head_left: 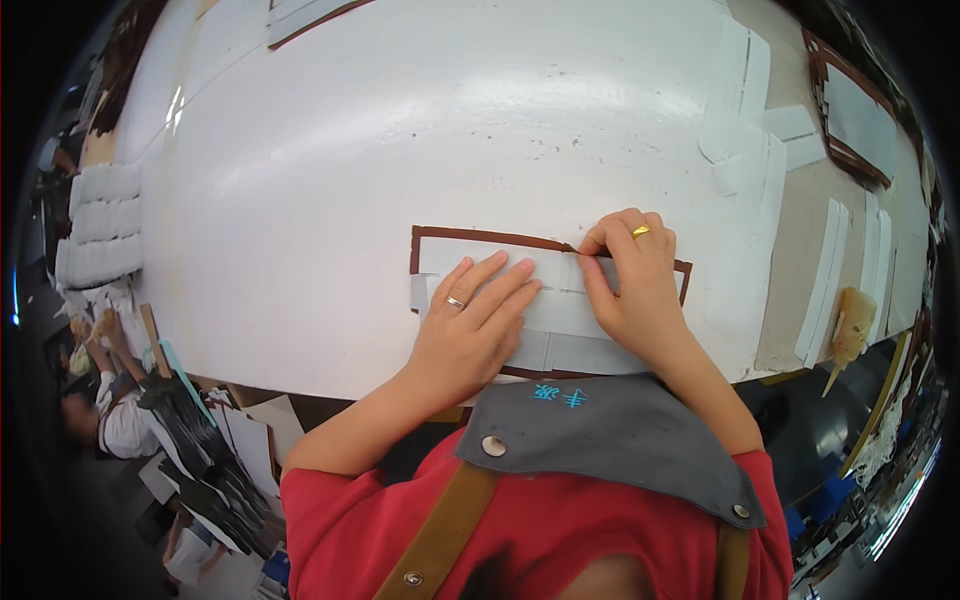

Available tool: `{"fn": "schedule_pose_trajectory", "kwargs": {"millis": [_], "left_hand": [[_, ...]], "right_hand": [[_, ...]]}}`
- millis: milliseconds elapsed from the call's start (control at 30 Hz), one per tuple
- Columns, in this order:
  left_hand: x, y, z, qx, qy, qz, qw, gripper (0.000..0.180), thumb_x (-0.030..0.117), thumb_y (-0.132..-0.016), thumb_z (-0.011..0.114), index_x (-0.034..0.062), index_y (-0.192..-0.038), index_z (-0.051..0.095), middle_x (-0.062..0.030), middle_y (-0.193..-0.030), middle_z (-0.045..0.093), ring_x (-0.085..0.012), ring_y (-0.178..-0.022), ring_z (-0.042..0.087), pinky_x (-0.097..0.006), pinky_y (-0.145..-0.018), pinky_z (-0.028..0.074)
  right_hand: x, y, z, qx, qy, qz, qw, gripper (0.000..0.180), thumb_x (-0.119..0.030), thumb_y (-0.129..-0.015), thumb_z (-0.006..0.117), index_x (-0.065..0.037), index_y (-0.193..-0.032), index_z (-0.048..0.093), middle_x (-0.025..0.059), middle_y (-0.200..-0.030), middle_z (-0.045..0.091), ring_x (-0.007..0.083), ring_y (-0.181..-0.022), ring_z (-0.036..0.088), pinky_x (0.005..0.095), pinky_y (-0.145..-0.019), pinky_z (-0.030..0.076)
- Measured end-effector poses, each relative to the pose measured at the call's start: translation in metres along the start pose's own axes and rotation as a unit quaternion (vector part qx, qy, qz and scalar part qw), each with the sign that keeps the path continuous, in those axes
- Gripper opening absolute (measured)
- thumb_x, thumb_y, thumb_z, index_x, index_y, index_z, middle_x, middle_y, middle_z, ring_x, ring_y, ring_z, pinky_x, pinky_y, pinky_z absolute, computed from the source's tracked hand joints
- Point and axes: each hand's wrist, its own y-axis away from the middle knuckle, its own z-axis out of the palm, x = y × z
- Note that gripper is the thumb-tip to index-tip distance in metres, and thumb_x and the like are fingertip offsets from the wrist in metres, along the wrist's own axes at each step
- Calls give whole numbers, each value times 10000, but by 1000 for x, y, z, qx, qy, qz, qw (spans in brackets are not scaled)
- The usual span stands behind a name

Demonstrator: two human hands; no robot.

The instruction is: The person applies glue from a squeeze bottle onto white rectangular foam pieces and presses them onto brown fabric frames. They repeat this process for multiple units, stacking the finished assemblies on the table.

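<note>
A flat white and grey panel point(445, 257) with a folded brown border point(480, 235) lies on the white tabletop near its front edge, close to my body. My left hand point(470, 328) rests on the panel's middle with fingers stretched out and slightly apart, a silver-coloured ring on one of them. At the far edge, right of the middle, my right hand point(640, 285) pinches the brown border between thumb and fingers; it wears a gold-coloured ring. The border stands slightly raised and dark at the pinch. Both hands cover parts of the panel.
Stacked white pieces point(105, 215) lie at the table's left side. On the right are brown-edged panels point(862, 115), long white strips point(825, 270) and a yellowish, brush-like tool point(852, 322). Another brown-edged piece point(310, 22) lies at the far edge. A person point(130, 415) is beyond the left side.
</note>
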Motion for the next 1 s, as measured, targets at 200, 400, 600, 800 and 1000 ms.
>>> {"fn": "schedule_pose_trajectory", "kwargs": {"millis": [200, 400, 600, 800, 1000], "left_hand": [[-16, 23, -15, 12, -97, -65, 993, 419, 105, -797, 536, 44, -1209, 489, -104, -1291, 450, -281, -1227, 392, -460, -1033, 266], [-16, 27, -12, 19, -110, -84, 990, 433, 104, -806, 515, 30, -1228, 461, -126, -1296, 438, -294, -1241, 377, -465, -1040, 250], [-19, 25, -15, 8, -125, -66, 990, 422, 102, -822, 498, 21, -1233, 449, -135, -1291, 439, -310, -1243, 370, -475, -1048, 234], [-20, 29, -18, -1, -166, -62, 984, 409, 116, -828, 493, 28, -1226, 463, -106, -1284, 452, -263, -1248, 379, -481, -1069, 182], [-15, 25, -20, 8, -210, -61, 976, 395, 110, -793, 527, 48, -1183, 508, -74, -1254, 475, -238, -1228, 368, -437, -1056, 161]], "right_hand": [[2, 3, 3, -10, 1, 11, 1000, 127, -55, -727, 613, -90, -814, 527, 33, -825, 496, 209, -801, 429, 346, -727, 296], [1, 19, -3, 32, 5, -117, 993, 256, -93, -732, 636, -56, -972, 556, 70, -986, 550, 243, -919, 496, 380, -834, 360], [-6, 29, 5, -137, 44, -157, 977, 452, -134, -827, 539, -103, -1270, 456, 14, -1328, 434, 198, -1269, 358, 408, -1045, 284], [11, 27, -13, -97, 80, -108, 986, 358, -114, -837, 506, -74, -1193, 509, 75, -1277, 471, 230, -1233, 392, 392, -1028, 293], [6, 9, -16, 5, -7, -20, 1000, 220, -84, -765, 607, -67, -983, 583, 87, -982, 547, 246, -914, 480, 368, -806, 357]]}}
